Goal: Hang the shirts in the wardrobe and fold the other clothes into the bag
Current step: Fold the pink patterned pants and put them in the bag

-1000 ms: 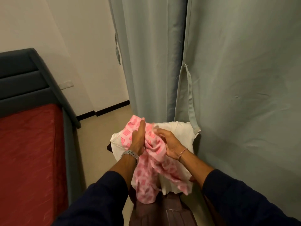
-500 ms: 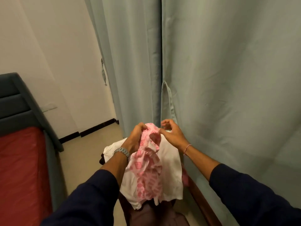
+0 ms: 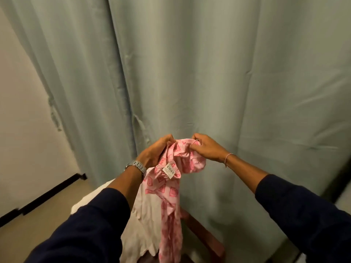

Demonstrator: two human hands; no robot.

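A pink patterned garment (image 3: 171,188) with a barcode tag hangs bunched in front of me. My left hand (image 3: 156,150), with a metal watch on the wrist, grips its top edge on the left. My right hand (image 3: 206,149), wearing a thin bracelet, grips the top edge on the right, close beside the left. The garment's lower part dangles down over a white garment (image 3: 144,224) draped below it. No wardrobe or bag is in view.
A pale green curtain (image 3: 209,73) fills the space right behind my hands. A cream wall (image 3: 22,130) with a black skirting stands on the left above a beige floor (image 3: 47,221). Reddish-brown wooden furniture (image 3: 205,238) sits under the clothes.
Both hands have lifted the pink garment higher and spread its top edge. The camera has tilted up and right, so the bed on the left has left the view.
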